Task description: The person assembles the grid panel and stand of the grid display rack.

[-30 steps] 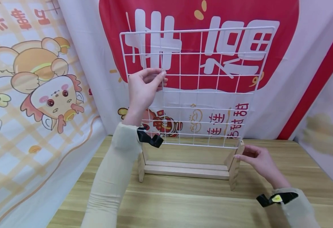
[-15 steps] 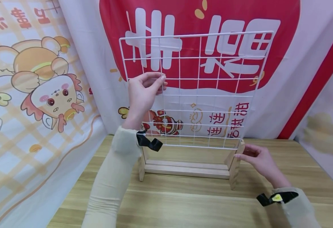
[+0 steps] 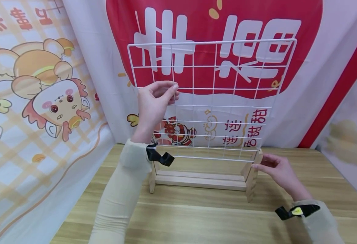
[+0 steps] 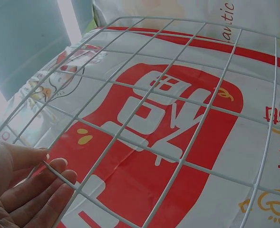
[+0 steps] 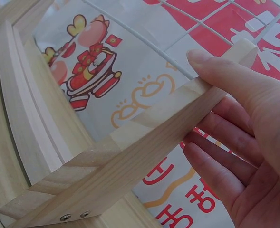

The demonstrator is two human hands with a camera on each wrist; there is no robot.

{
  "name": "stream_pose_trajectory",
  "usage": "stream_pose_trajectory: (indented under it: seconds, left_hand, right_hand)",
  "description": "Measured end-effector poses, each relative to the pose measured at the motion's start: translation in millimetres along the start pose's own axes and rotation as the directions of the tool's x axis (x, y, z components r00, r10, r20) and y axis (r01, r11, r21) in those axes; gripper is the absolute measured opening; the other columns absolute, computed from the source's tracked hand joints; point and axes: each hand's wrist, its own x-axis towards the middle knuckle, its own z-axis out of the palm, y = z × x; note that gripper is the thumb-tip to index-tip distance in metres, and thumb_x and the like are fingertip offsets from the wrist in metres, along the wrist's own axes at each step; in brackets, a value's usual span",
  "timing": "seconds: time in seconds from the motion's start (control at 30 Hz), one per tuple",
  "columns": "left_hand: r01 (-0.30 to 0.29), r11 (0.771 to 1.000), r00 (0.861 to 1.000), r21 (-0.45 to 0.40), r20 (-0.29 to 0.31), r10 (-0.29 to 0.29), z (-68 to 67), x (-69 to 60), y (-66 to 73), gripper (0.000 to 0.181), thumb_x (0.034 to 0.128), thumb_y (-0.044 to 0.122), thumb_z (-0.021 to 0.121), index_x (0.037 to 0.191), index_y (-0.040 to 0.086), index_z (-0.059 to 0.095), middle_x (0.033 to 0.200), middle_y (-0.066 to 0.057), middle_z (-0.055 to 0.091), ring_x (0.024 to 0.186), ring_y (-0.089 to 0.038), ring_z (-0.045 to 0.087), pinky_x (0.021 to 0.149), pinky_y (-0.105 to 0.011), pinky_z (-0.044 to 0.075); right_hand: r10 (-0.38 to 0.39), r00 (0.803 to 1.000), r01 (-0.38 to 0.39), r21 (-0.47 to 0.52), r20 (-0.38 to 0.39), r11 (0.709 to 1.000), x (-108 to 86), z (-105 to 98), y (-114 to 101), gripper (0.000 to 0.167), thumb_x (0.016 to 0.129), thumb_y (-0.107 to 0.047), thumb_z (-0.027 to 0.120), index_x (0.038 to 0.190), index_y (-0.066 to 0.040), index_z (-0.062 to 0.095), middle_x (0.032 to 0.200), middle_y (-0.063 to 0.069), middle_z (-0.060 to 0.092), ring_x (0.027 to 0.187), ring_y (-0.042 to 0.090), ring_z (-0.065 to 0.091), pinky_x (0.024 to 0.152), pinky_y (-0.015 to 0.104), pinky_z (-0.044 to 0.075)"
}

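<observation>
A white wire grid panel stands nearly upright over a pale wooden stand, its lower edge between the stand's two side posts. My left hand pinches a wire on the panel's left part between thumb and fingers. Close up in the left wrist view, thumb and fingertips meet around that wire. Low on the right, my right hand holds the stand's right post, thumb on its front edge and fingers along the outer side. My left forearm partly hides the left post.
The stand rests on a wood-grain table. Behind it hangs a white cloth with a large red print. A checked cloth with a cartoon animal covers the left side. Another pale wall rises on the right.
The grid panel's top edge has come lower, and my left hand has moved down with it. My right hand stays on the right post; the stand has barely shifted.
</observation>
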Motion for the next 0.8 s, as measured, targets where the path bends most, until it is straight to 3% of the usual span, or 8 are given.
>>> stream_pose_trajectory:
  seconds: [0.8]
  left_hand:
    - [-0.011,0.999,1.0,0.032,0.025,0.01,-3.0,-21.1,-25.5,0.03,0.0926,0.031,0.077,0.113,0.009,0.077,0.1,-0.006,0.076,0.09,-0.02,0.074,0.085,-0.031,0.06]
  right_hand:
    - [-0.028,1.0,0.028,0.019,-0.012,0.999,-1.4,1.3,1.7,0.057,0.092,-0.036,0.078,0.133,0.0,0.063,0.119,0.018,0.07,0.095,0.01,0.066,0.078,0.021,0.056]
